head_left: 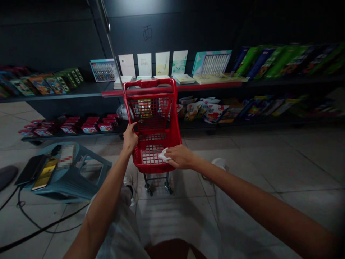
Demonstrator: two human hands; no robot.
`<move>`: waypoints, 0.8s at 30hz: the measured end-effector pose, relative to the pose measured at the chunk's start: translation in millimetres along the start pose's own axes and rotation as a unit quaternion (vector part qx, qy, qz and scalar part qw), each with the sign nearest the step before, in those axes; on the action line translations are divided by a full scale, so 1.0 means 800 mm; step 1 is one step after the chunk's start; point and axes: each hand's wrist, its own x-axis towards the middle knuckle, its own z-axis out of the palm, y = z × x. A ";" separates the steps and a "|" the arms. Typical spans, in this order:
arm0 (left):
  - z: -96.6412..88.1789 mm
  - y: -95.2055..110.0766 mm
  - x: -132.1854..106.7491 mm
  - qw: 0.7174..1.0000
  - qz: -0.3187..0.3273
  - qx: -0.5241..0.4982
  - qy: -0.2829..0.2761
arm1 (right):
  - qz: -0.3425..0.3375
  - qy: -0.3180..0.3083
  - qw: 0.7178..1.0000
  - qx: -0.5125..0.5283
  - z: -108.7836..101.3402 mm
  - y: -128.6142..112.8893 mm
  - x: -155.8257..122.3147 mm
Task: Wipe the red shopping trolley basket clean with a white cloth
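Note:
A small red shopping cart [178,133] with a grid basket stands on the floor right in front of me. My left hand [130,139] is closed around its left side rim. At the front right edge of the basket, my right hand [179,157] presses a crumpled white cloth or tissue [164,155] against the cart. The fingers of that hand are bent over the cloth, so part of it is hidden. Below the basket, the cart's wheels [147,187] rest on the tiles.
Behind the cart runs a dark shelf [88,87] with books, boxes and green bags; snack bags [214,112] fill the lower level. A blue-grey plastic stool [71,180] on my left carries a phone [45,175] and a black device. Cables [44,228] trail across the floor beside it.

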 end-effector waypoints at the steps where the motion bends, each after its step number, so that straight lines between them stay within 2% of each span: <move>1: 0.000 0.002 -0.001 1.000 0.000 -0.002 -0.001 | -0.002 0.004 1.000 -0.005 0.002 -0.002 -0.002; 5: 0.000 0.007 -0.004 1.000 -0.001 -0.016 -0.010 | -0.005 0.001 1.000 -0.019 0.003 -0.012 -0.008; 10: 0.008 0.017 -0.001 0.999 0.011 -0.014 -0.027 | 0.033 -0.006 0.999 -0.028 0.006 -0.023 -0.018; 14: 0.011 0.042 -0.015 0.994 0.030 0.087 -0.054 | 0.061 0.005 0.998 -0.035 0.012 -0.034 -0.029; 17: 0.009 0.074 -0.046 0.977 0.097 0.177 -0.072 | 0.082 0.016 0.996 -0.036 0.015 -0.043 -0.035; 18: 0.009 0.086 -0.060 0.970 0.121 0.191 -0.085 | 0.091 0.020 0.995 -0.036 0.016 -0.045 -0.036; 20: 0.010 0.108 -0.087 0.957 0.141 0.208 -0.145 | 0.109 0.029 0.993 -0.035 0.018 -0.051 -0.036; 22: 0.014 0.125 -0.111 0.938 0.124 0.233 -0.226 | 0.121 0.040 0.991 -0.030 0.019 -0.055 -0.034; 24: 0.019 0.133 -0.128 0.915 0.102 0.271 -0.281 | 0.128 0.053 0.990 -0.022 0.019 -0.059 -0.032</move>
